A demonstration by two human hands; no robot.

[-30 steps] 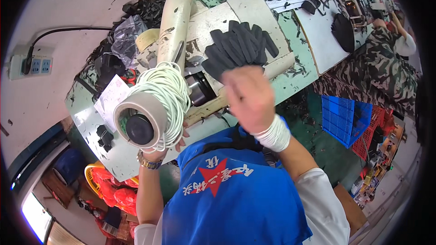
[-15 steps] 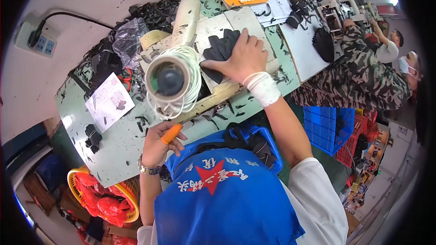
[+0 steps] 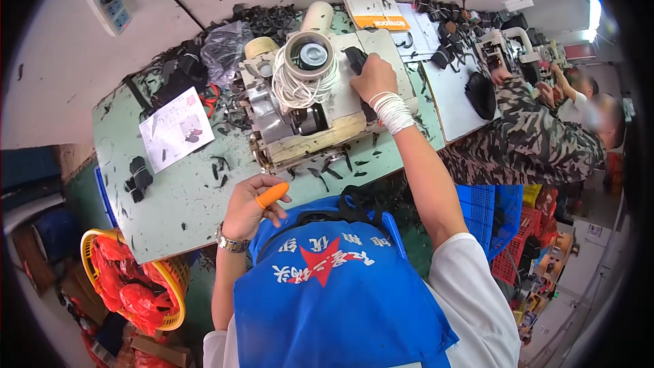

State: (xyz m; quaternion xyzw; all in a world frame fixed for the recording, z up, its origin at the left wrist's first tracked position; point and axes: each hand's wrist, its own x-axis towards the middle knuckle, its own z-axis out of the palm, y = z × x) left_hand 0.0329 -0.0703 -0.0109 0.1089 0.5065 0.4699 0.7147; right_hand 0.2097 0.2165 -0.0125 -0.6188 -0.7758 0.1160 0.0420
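Note:
My right hand (image 3: 377,82) rests on top of the cream machine (image 3: 327,140), its fingers curled around a stack of thin black pieces (image 3: 355,60). Most of that stack is hidden beneath the hand, and its material is hard to tell. White bands (image 3: 393,112) are wound around my right wrist. Beside the hand, a coil of white cord (image 3: 289,92) hangs about a round cream tube end (image 3: 332,68). In front of the machine, my left hand (image 3: 253,201) hovers near the table edge with fingers apart and nothing in them. An orange finger cot (image 3: 272,195) covers one finger.
Black scraps litter the green table (image 3: 146,215). A printed sheet (image 3: 176,129), a black bundle (image 3: 138,178) and red-handled scissors (image 3: 210,100) lie to the left. A notebook (image 3: 375,13) lies behind. A yellow basket (image 3: 178,300) holds red bags below. A person in camouflage (image 3: 521,140) works at right.
My right hand has gone from spread over the fanned black pieces to closed around them. My left hand stays near the table edge. The view has shifted, showing more of the machine's front.

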